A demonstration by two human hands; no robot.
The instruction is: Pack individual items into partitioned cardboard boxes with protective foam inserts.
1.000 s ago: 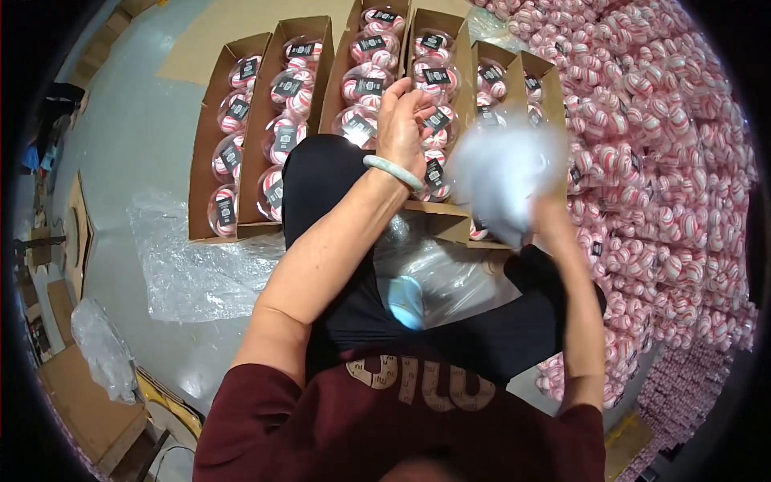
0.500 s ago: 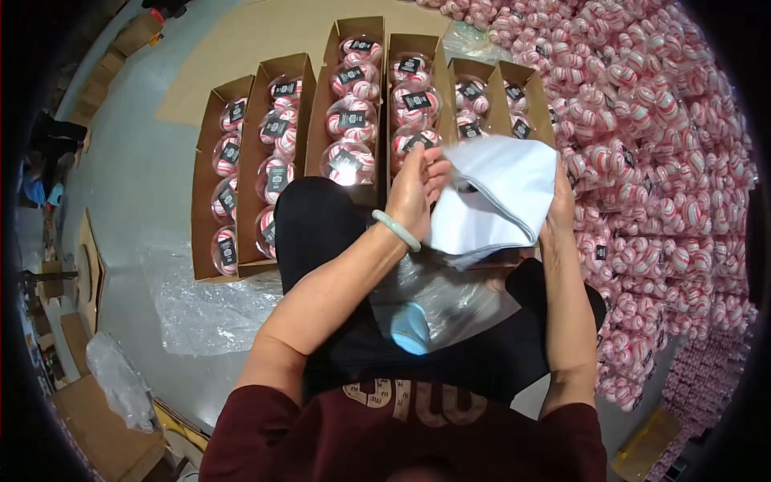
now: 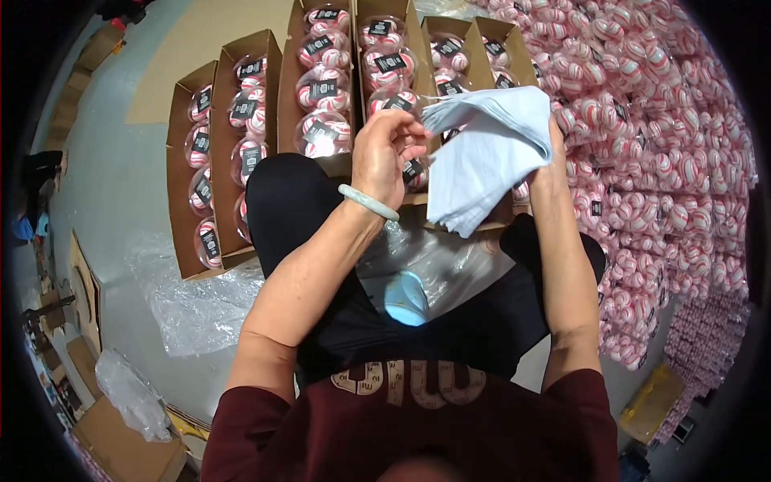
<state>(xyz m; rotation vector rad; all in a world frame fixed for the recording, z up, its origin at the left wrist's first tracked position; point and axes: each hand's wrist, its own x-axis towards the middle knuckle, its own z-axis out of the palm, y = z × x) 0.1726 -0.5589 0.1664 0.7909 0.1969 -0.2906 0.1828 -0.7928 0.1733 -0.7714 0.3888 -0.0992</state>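
Observation:
A bent stack of thin whitish sheets [image 3: 490, 153] fans out over the near ends of the boxes. At its right edge my right hand [image 3: 551, 165] grips it, with most of the fingers hidden behind the sheets. To the left of the stack is my left hand [image 3: 387, 153], its fingers loosely curled and a little apart, with nothing visible in them. Just beyond, long open cardboard boxes [image 3: 287, 88] stand side by side. They hold clear round packs of red-and-white striped balls [image 3: 323, 88] with black labels.
Many more bagged striped balls [image 3: 666, 169] are heaped on the right. Between my legs sits a light-blue round object [image 3: 406, 297] near crumpled clear plastic [image 3: 201, 309]. Flat cardboard [image 3: 124, 438] and a plastic bag [image 3: 132, 398] lie at lower left.
The sheets have turned and bent further, their loose edges now spread at the top left and bottom. My left hand has curled a little more. The whole view has shifted slightly.

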